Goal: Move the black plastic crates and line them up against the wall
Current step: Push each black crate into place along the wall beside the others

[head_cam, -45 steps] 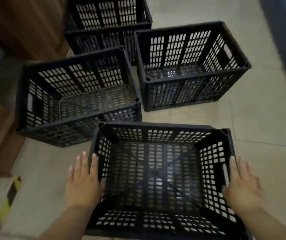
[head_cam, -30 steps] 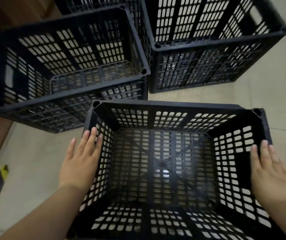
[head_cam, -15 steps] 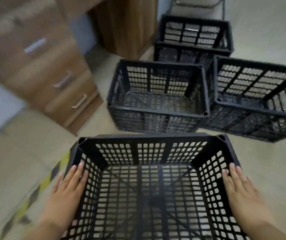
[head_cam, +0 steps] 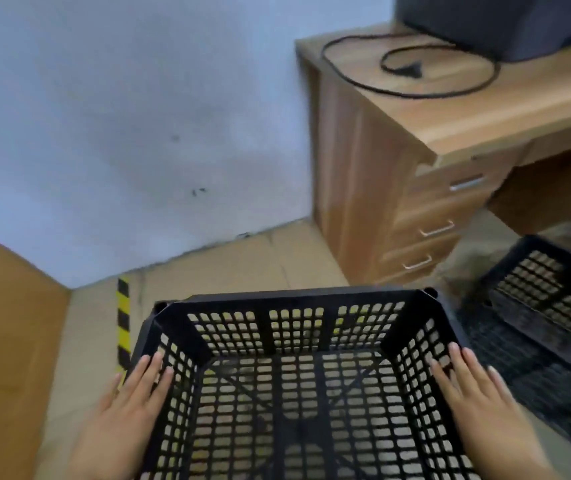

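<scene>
Fingers [head_cam: 154, 367] of your left hand [head_cam: 118, 410] are lying flat and straight along the outside of the crate [head_cam: 298, 386] at lower centre, and your right hand [head_cam: 478, 403] is pressing the opposite side the same way; neither is curling round the rim, so you are clamping the crate between two open palms. It is sitting at the bottom middle of the frame, its far edge pointing toward the wall [head_cam: 131, 133] in the upper left, with bare floor [head_cam: 228, 271] lying between them.

By my reading, you are only starting: no crate is showing against the wall yet, and a second crate [head_cam: 547, 299] is waiting at the right edge, beside the drawers [head_cam: 429, 230].

The crate is looking like rigid black plastic, a rectangular lattice of small slots with solid corner posts and a cross-braced base. The wall is looking matt and scuffed; the floor is looking like pale smooth tile. A black cable [head_cam: 412, 64] is coiling on the wood-grain tabletop [head_cam: 485, 109] at upper right.
</scene>
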A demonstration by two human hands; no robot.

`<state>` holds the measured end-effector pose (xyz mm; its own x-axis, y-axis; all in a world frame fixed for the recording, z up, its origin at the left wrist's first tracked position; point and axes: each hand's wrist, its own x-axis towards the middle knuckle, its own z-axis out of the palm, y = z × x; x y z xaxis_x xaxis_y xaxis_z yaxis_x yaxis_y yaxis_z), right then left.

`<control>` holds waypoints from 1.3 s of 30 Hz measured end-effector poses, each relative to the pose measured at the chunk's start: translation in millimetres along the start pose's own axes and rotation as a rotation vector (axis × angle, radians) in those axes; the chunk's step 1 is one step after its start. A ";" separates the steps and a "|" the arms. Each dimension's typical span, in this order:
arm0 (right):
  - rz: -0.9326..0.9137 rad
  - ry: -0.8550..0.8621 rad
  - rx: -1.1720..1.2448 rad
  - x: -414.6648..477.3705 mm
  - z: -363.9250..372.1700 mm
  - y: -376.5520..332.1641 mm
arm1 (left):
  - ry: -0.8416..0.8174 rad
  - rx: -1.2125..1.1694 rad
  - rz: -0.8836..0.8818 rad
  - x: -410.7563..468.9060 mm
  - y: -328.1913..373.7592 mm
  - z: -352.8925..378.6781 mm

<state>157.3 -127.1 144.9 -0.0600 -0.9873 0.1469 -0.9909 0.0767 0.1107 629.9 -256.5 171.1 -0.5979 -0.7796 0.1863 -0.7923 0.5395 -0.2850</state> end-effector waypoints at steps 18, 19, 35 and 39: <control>-0.328 -0.130 0.029 338.1 36.6 -303.5 | -0.441 0.024 -0.271 -7.6 -362.5 112.3; -0.315 -0.153 0.056 357.1 40.4 -317.0 | -0.446 -0.007 -0.289 -0.6 -375.3 122.2; -0.254 -0.363 -0.011 553.5 195.2 -488.9 | -0.606 0.088 -0.525 63.8 -525.0 379.4; -0.172 -0.438 0.022 575.1 208.5 -523.7 | -0.579 0.104 -0.546 76.2 -550.0 414.8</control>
<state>616.6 -764.1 -33.4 0.0651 -0.9516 -0.3004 -0.9929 -0.0917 0.0754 1070.6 -744.5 -48.0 0.0519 -0.9815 -0.1844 -0.9221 0.0238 -0.3862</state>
